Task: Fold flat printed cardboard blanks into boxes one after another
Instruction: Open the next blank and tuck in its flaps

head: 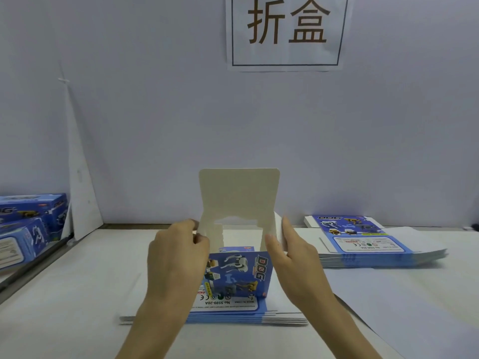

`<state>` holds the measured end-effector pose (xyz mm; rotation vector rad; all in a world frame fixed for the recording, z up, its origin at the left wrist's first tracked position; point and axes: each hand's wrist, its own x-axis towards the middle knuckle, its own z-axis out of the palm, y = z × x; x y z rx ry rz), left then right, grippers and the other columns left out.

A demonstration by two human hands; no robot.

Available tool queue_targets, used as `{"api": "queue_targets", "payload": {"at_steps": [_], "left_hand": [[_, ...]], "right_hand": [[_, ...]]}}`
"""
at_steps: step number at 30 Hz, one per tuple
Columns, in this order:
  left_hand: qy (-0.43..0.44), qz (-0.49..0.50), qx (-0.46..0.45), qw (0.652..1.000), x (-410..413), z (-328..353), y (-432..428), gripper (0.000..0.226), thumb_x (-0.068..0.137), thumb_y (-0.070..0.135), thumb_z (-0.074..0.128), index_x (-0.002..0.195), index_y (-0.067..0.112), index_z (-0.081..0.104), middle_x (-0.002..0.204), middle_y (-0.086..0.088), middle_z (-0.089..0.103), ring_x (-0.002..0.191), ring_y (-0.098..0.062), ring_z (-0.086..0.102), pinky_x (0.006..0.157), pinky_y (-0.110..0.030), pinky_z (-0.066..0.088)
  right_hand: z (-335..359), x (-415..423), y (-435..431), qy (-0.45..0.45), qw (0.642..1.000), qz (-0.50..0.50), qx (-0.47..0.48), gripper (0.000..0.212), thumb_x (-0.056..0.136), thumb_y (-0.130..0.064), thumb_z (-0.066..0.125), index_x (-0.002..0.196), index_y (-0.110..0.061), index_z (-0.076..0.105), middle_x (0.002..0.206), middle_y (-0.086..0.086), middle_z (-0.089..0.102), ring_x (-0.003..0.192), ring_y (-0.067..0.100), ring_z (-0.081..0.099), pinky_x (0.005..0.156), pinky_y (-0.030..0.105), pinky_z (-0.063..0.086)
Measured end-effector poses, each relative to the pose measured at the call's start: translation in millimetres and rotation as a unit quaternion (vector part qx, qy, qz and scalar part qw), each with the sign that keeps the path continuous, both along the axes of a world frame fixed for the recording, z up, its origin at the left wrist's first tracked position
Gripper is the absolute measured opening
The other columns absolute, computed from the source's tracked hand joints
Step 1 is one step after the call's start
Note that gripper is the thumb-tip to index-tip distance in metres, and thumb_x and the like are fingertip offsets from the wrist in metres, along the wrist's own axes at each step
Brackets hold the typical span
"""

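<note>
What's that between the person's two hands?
In the head view, a half-folded blue box stands between left hand and right hand, plain flap upright.

Left hand (178, 255) covers the left part of the box's (238, 275) printed front, so the artwork there is unseen. Left forearm (155, 320) and right forearm (344, 327) run off the bottom edge. Stack of flat blanks (259, 318) under the box: mid-section hidden behind the left forearm. Finished boxes (28, 224) cut by the left edge; count unclear. Wall sign (286, 32) cropped at top. Fine print on the right-hand stack (368, 244) too small to read. Dark object (474, 226) at the right edge, mostly out of frame, unidentifiable.
</note>
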<state>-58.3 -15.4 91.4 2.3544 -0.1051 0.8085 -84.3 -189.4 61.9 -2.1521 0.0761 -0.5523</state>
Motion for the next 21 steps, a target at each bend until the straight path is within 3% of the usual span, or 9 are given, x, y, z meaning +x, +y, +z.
{"api": "queue_targets", "payload": {"at_steps": [3,6,9,10,11,13,16,18,21], "left_hand": [[-0.052,-0.097,-0.073,0.991,5.3,-4.3,-3.2,0.015,0.092,0.025,0.061,0.099,0.019,0.072,0.077,0.009,0.07,0.061,0.003,0.056,0.053,-0.004,0.039],[0.064,-0.284,-0.201,0.935,23.6,-10.5,5.5,0.079,0.069,0.064,0.071,0.137,0.031,0.047,0.114,0.031,0.056,0.096,0.021,0.055,0.076,-0.001,0.042],[0.169,-0.343,-0.109,0.918,36.9,-31.5,7.3,0.13,0.05,0.064,0.082,0.148,0.047,-0.002,0.13,0.043,0.028,0.113,0.024,0.038,0.097,-0.01,0.035],[0.194,-0.341,-0.085,0.916,40.1,-41.3,3.7,0.131,0.05,0.063,0.083,0.148,0.046,-0.001,0.134,0.039,0.032,0.116,0.018,0.042,0.1,-0.016,0.039],[0.211,-0.337,-0.081,0.914,43.4,-50.6,-1.0,0.119,0.053,0.06,0.084,0.147,0.04,0.014,0.135,0.029,0.043,0.118,0.008,0.048,0.101,-0.025,0.044],[0.211,-0.313,-0.08,0.922,49.0,-66.0,-8.1,0.072,0.067,0.049,0.081,0.124,0.031,0.042,0.116,0.015,0.059,0.108,-0.007,0.059,0.092,-0.035,0.052],[0.157,-0.331,-0.095,0.925,50.7,-75.0,-10.1,0.023,0.092,0.025,0.062,0.107,0.011,0.054,0.086,0.003,0.068,0.079,-0.014,0.066,0.074,-0.038,0.055],[0.136,-0.342,-0.089,0.926,49.4,-73.7,-10.5,0.018,0.093,0.025,0.059,0.104,0.012,0.054,0.085,0.001,0.069,0.076,-0.016,0.066,0.073,-0.039,0.055],[0.137,-0.323,-0.071,0.934,45.7,-72.1,-15.0,0.048,0.08,0.053,0.063,0.121,0.037,0.044,0.11,0.025,0.056,0.098,0.004,0.056,0.082,-0.015,0.048]], "right_hand": [[5.6,-0.6,-11.8,0.01,0.999,-0.015,-0.038,0.026,0.102,-0.024,0.03,0.114,-0.017,0.052,0.083,0.003,0.065,0.072,0.011,0.06,0.055,0.028,0.048],[13.5,0.2,-30.0,0.031,0.999,-0.026,0.019,0.026,0.102,-0.022,0.034,0.093,-0.01,0.055,0.079,0.003,0.064,0.071,0.015,0.059,0.056,0.028,0.043],[18.7,0.9,-41.7,0.045,0.994,-0.017,0.102,0.026,0.1,-0.018,0.04,0.087,-0.002,0.056,0.082,0.014,0.066,0.075,0.023,0.06,0.065,0.034,0.043],[18.2,1.2,-43.5,0.045,0.993,-0.005,0.112,0.026,0.1,-0.018,0.04,0.091,0.001,0.056,0.084,0.017,0.066,0.077,0.026,0.061,0.066,0.036,0.043],[17.4,1.4,-44.5,0.041,0.993,0.009,0.109,0.027,0.1,-0.018,0.04,0.096,0.004,0.056,0.085,0.019,0.066,0.079,0.029,0.063,0.066,0.036,0.044],[16.0,2.5,-43.5,0.021,0.993,0.032,0.112,0.029,0.102,-0.022,0.04,0.104,0.001,0.056,0.088,0.014,0.067,0.083,0.029,0.066,0.069,0.037,0.05],[17.8,3.7,-41.6,0.013,0.976,0.035,0.216,0.038,0.101,-0.037,0.041,0.137,-0.028,0.041,0.112,0.001,0.067,0.093,0.019,0.068,0.075,0.035,0.053],[18.1,5.7,-40.4,0.007,0.964,0.033,0.263,0.055,0.099,-0.041,0.04,0.15,-0.031,0.022,0.123,0.0,0.061,0.102,0.02,0.064,0.079,0.034,0.051],[16.5,5.5,-40.5,-0.014,0.968,0.019,0.248,0.058,0.099,-0.044,0.038,0.151,-0.035,0.015,0.129,-0.004,0.058,0.108,0.017,0.059,0.094,0.037,0.047]]}}
